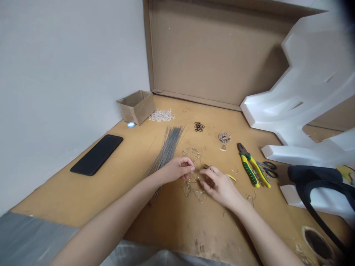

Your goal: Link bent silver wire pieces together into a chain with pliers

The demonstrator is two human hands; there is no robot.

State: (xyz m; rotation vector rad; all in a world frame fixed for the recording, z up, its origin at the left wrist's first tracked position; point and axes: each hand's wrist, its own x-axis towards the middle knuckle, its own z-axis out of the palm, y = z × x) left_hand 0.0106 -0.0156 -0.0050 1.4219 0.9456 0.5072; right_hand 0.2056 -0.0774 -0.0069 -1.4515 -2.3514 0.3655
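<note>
My left hand (180,169) is closed in a pinch at a thin bent wire, over a loose ring-shaped tangle of wire (194,190). Its fingertips partly hide what they grip. Just to the right, my right hand (219,184) has its thumb and fingers apart, curved beside the same wire shape. Behind that hand a small tool shows only a dark tip and a yellow handle (231,178); the rest is hidden. More curled wire (191,150) lies just beyond my fingers. A bundle of straight grey wires (169,147) lies beside my left hand.
Green-and-yellow pliers (251,166) and black-handled scissors (270,170) lie right. Farther back are black rings (199,126), a wire coil (224,137), clear small pieces (162,115) and a small cardboard box (137,107). A black phone (97,154) lies left; white foam (310,74) stands right.
</note>
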